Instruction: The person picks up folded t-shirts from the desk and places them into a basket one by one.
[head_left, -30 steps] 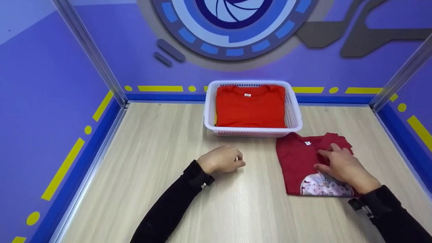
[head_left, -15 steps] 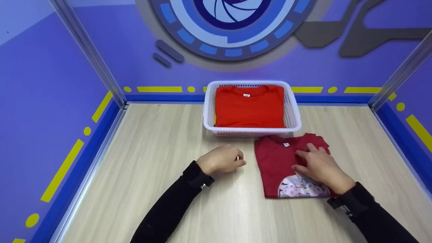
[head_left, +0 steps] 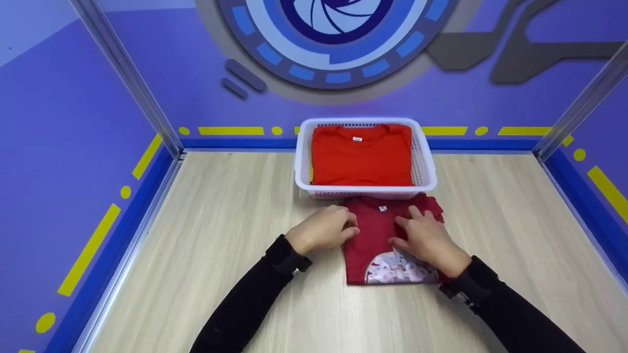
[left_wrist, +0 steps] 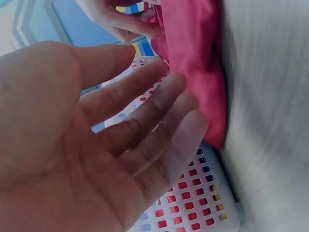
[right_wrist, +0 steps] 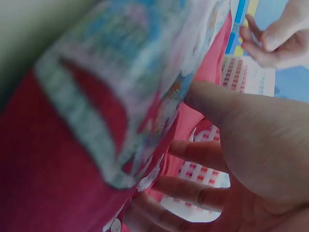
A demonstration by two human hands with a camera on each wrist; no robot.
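Observation:
A folded dark red T-shirt with a white neck label and a pale floral-looking print lies on the table in front of the basket. My right hand rests on its right half, the fingertips and thumb touching the cloth. In the right wrist view those fingers lie spread against the red fabric. My left hand is at the shirt's left edge, overlapping it in the head view. Seen from the left wrist, its fingers are loosely bent beside the cloth, with nothing between them and the thumb.
Behind the shirt stands a white perforated plastic basket, holding a folded bright red T-shirt with something yellow under its left edge. Blue-purple printed panels enclose the wooden table at the back and sides.
My right hand has slid the dark red T-shirt leftward across the table, from right of the basket to in front of it, up to my left hand. The left hand has barely moved.

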